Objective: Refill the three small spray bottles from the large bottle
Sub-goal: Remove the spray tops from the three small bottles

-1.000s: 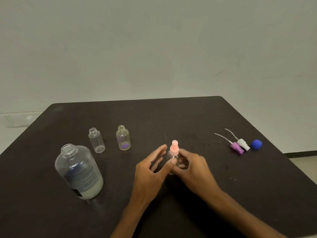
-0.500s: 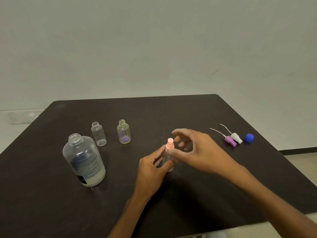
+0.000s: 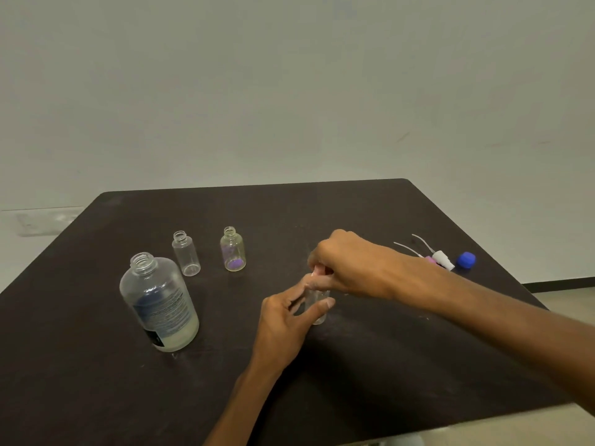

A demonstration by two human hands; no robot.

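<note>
A small clear spray bottle point(image 3: 318, 309) stands mid-table, held at its body by my left hand point(image 3: 286, 320). My right hand point(image 3: 349, 265) covers its pink spray top point(image 3: 318, 269), fingers closed around it; only a sliver of pink shows. The large clear bottle point(image 3: 159, 300), uncapped, with a little cloudy liquid at the bottom, stands at the left. Behind it stand two open small bottles: a plain clear one point(image 3: 186, 257) and one with a purple base point(image 3: 233, 249).
On the dark table point(image 3: 386, 365) at the right lie a pink spray head point(image 3: 429, 259) and a white spray head point(image 3: 443, 259) with thin tubes, and a blue cap point(image 3: 466, 260). The table's right edge drops to the floor.
My right hand came back from beside the bottle and closed down over the pink top. My left hand kept its hold on the bottle body.
</note>
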